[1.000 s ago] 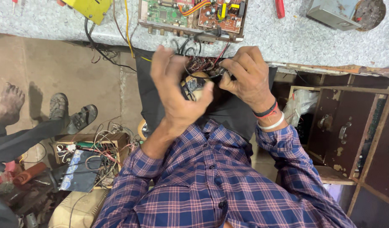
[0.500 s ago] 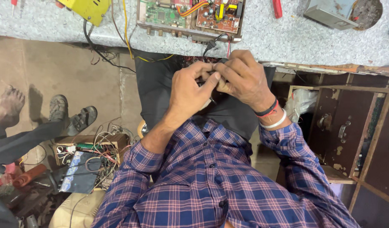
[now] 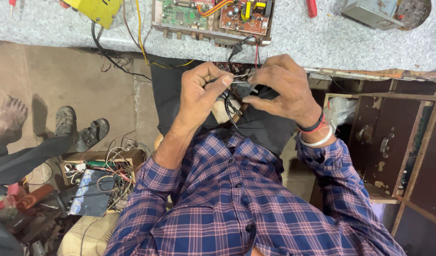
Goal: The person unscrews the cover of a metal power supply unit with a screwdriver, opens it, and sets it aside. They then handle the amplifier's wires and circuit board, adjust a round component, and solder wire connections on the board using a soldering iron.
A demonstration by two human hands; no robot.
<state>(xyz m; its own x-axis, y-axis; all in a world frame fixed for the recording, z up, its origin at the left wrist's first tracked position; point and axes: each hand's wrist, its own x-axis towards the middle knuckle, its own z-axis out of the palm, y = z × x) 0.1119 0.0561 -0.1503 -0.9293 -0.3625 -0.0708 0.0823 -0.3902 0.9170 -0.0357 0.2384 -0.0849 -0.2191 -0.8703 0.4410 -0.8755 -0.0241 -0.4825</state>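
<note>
A thin metal lead [image 3: 240, 81] is pinched between thumb and forefinger of the left hand [image 3: 201, 92], fingers closed on it. The same lead, with the black wires [image 3: 229, 102] hanging from it, is gripped from the other side by the right hand [image 3: 284, 87], fingers curled shut around a small dark part; what that part is cannot be told. Both hands are held together over the lap, just below the edge of the speckled workbench [image 3: 322, 42]. A black and a red wire are seen running up from the hands to the open circuit board [image 3: 213, 16] lying on the bench just above. A yellow meter [image 3: 97, 8] is placed at the bench's left end, a red-handled tool [image 3: 311, 7] right of the board, a grey metal box [image 3: 369, 12] further right. A dark band and a silver bangle [image 3: 317, 137] are worn on the right wrist. A checked shirt [image 3: 237, 199] is worn. On the floor to the left, a box of tangled wires [image 3: 104, 166], a pair of sandals [image 3: 80, 128] and another person's bare foot [image 3: 9, 118] are seen. A brown cabinet [image 3: 393, 142] stands at right.
</note>
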